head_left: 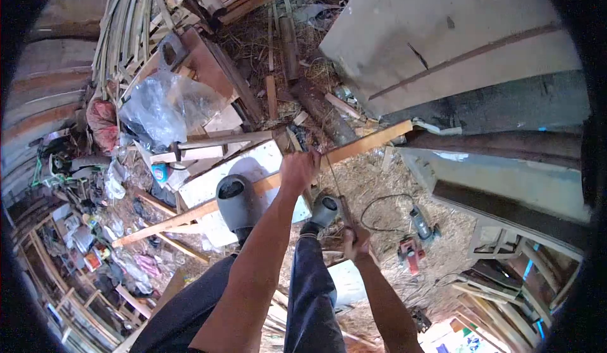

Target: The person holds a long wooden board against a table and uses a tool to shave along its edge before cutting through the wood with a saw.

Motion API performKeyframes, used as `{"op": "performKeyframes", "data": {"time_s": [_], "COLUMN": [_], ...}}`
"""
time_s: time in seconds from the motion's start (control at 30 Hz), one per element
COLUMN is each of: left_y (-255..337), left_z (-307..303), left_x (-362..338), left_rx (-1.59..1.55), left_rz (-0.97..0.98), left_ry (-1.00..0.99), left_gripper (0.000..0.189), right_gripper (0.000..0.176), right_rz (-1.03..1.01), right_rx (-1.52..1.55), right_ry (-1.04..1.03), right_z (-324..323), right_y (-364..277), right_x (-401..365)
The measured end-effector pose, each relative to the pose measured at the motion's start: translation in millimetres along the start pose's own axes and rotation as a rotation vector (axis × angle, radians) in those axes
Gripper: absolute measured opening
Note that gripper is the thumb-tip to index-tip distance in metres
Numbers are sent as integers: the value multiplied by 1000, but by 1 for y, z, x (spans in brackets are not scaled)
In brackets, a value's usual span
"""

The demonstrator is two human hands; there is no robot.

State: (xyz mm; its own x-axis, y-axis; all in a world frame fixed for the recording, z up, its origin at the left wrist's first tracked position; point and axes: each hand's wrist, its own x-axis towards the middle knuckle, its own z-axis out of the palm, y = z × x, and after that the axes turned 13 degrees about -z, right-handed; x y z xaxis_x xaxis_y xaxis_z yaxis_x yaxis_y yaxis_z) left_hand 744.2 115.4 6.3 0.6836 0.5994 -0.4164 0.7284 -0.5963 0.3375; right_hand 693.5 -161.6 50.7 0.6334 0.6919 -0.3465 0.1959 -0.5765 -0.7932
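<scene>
A long wooden plank [370,143] runs diagonally across a white board [260,157]. My left hand [299,173] is closed over the plank near its middle, pressing on it from above. In my right hand [356,242] is the handle of a handsaw [344,213], its thin blade reaching up to the plank just right of my left hand. Whether the teeth have cut into the wood is too small to tell. My left shoe [238,201] rests on the plank, and my right shoe [325,210] is beside the white board's lower right edge.
A red and grey power tool [411,255] and a dark tool with a cord [420,223] lie on the sawdust-covered ground to the right. Large panels [442,43] stand at upper right. Clear plastic sheeting [165,108] and stacked wood strips [136,21] are at upper left.
</scene>
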Motion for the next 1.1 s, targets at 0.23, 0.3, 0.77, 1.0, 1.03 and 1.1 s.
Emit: {"op": "performKeyframes", "data": {"time_s": [0.23,0.3,0.77,1.0,1.03,1.1], "left_y": [-3,-3,3,6,7,9], "left_z": [1,0,-7,-9,-12,-16], "left_x": [-4,-2,-6,-5,-6,-5], "left_rx": [44,21,66,31,26,37], "left_rz": [16,15,-25,-154,-158,-167], "left_ry": [3,14,-55,-103,-98,-160], "left_gripper": [55,55,54,52,52,51], "right_gripper": [44,42,34,36,37,40], "right_rz": [-3,54,-126,-78,-61,-51], "right_rx": [62,87,85,3,-51,-113], "right_ry": [164,112,-1,79,58,29], "right_z": [-36,-37,-37,-81,-88,-105], "right_y": [-41,-39,-40,-128,-151,-188], "right_x": [13,12,27,22,25,32]}}
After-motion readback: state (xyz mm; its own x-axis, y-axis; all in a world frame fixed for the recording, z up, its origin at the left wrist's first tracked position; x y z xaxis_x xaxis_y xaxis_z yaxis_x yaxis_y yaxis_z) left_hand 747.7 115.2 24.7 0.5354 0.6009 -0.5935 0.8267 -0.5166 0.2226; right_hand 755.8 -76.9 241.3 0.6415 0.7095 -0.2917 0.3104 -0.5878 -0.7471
